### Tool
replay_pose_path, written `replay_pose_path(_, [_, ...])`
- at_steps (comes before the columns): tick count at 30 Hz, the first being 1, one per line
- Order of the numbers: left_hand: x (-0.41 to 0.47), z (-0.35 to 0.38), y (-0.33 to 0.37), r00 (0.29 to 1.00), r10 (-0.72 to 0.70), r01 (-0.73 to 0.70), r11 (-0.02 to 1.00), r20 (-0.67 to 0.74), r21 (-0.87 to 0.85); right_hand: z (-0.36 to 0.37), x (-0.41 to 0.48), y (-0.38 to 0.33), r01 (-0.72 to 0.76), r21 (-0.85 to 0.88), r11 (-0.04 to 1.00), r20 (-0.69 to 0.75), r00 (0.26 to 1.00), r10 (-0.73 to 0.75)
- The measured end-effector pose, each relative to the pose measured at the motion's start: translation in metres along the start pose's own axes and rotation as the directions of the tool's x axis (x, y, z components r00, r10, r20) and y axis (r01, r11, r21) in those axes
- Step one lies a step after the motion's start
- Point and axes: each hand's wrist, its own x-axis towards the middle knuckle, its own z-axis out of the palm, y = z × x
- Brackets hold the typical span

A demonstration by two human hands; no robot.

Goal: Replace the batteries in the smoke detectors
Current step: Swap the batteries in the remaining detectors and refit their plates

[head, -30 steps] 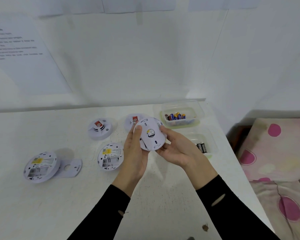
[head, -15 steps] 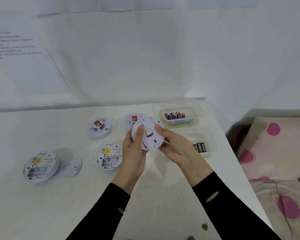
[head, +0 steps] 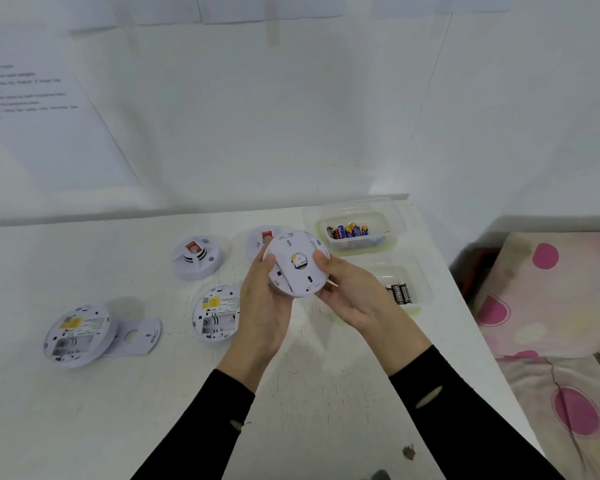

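A round white smoke detector is held above the table with its back plate facing me. My left hand grips its left rim, thumb on the back. My right hand grips its right rim from below. Two opened detectors lie back-up with bare battery bays, one at the middle and one at the left. A loose mounting plate lies beside the left one. Two closed detectors with red labels stand farther back, one in the open and one partly hidden by the held unit.
A clear tub with several coloured batteries stands at the back right. A second tub nearer me holds black batteries. The white table ends at the right, next to a bed cover with pink spots. A wall rises behind.
Both hands have turned the held detector a little, and its back plate now sits at a different angle. It has also shifted slightly left and away from me.
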Motion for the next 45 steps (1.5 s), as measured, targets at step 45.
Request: replay_pose_path(45, [0.0, 0.007, -0.003, 0.999, -0.036, 0.037, 0.999, 0.007, -0.034, 0.004, 0.009, 0.04, 0.476, -0.867, -0.148, 0.39, 0.462, -0.797])
